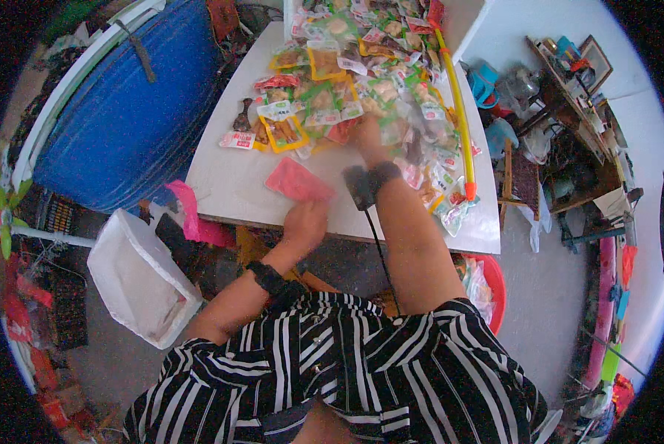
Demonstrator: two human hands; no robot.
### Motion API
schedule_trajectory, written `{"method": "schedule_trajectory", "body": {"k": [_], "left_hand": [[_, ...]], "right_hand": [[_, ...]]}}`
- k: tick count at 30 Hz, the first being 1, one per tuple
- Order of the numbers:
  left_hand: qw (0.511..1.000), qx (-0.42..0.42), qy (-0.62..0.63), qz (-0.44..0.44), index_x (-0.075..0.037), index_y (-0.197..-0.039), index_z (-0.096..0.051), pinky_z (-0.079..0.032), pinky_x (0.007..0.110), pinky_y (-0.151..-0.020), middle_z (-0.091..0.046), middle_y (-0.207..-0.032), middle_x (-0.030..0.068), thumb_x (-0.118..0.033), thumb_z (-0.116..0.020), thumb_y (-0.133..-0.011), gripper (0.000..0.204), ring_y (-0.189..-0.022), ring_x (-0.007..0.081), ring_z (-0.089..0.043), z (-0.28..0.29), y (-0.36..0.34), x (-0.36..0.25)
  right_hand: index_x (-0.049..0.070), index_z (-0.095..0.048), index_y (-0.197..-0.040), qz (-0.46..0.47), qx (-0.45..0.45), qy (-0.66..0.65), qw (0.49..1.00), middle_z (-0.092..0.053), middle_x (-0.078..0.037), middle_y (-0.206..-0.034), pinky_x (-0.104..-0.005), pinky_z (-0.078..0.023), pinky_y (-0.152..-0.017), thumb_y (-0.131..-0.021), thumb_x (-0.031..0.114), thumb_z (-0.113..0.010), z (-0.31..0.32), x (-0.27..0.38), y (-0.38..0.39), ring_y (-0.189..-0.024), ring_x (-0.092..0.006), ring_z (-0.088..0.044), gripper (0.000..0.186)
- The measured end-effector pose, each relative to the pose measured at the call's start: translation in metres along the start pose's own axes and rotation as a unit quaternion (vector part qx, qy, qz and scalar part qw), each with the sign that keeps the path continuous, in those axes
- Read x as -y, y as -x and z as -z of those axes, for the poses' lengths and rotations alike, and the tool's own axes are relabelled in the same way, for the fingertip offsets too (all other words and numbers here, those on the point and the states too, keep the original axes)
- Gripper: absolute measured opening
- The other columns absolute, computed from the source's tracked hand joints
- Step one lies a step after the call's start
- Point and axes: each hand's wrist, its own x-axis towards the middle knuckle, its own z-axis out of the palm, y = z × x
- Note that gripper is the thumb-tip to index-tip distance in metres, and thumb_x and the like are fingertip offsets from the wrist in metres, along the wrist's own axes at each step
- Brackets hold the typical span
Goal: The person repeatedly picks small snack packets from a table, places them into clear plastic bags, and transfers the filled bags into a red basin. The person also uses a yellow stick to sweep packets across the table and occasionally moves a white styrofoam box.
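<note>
Close to the table's near edge, my left hand (307, 224) is closed on a flat pinkish-red packet (296, 180), gripping it by its near right corner. My right hand (369, 139) reaches forward into a heap of small sealed food packets (332, 96). A small red packet (341, 132) lies against its fingers, which are blurred and partly lost among the packs, so their grip is unclear. Beside the left part of the heap lies a clear, yellow-edged packet (283, 133) with brownish food inside. A dark band sits on each wrist.
A yellow pole (459, 111) with an orange end lies along the heap's right side on the white table (224, 174). Left stand a big blue barrel (136, 111) and a white foam box (136, 274). A red tub (497, 292) holds bags below right; cluttered shelving (576, 111) stands beyond.
</note>
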Motion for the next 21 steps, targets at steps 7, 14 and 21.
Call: {"method": "schedule_trajectory", "body": {"k": [7, 14, 21], "left_hand": [[0.996, 0.07, -0.028, 0.05, -0.01, -0.086, -0.052, -0.041, 0.043, -0.059, -0.053, -0.072, 0.0127, -0.011, -0.05, -0.064, 0.022, -0.068, 0.0332, -0.051, 0.007, -0.002, -0.006], [0.965, -0.226, -0.003, -0.129, -0.009, -0.097, -0.049, -0.041, 0.042, -0.064, -0.051, -0.079, 0.0118, -0.019, -0.056, -0.064, 0.035, -0.075, 0.0323, -0.05, 0.042, -0.005, -0.029], [0.97, -0.084, 0.092, -0.209, -0.005, -0.091, -0.053, -0.041, 0.036, -0.072, -0.053, -0.089, 0.0111, -0.012, -0.057, -0.068, 0.024, -0.083, 0.0294, -0.05, 0.047, 0.002, -0.051]], "right_hand": [[0.0, -0.057, -0.082, -0.014, 0.059, -0.176, 0.982, -0.059, -0.015, -0.079, -0.0308, -0.045, -0.06, -0.07, 0.014, -0.053, 0.053, 0.011, 0.044, -0.069, -0.0236, -0.057, 0.019], [-0.001, -0.058, -0.083, 0.095, 0.056, -0.284, 0.952, -0.059, -0.006, -0.074, -0.0232, -0.043, -0.055, -0.073, 0.007, -0.049, 0.11, 0.054, 0.158, -0.064, -0.0125, -0.053, 0.016], [-0.002, -0.053, -0.087, -0.089, 0.114, -0.451, 0.881, -0.051, -0.005, -0.084, -0.023, -0.042, -0.06, -0.073, 0.01, -0.051, 0.119, 0.058, 0.208, -0.071, -0.0129, -0.051, 0.018]]}}
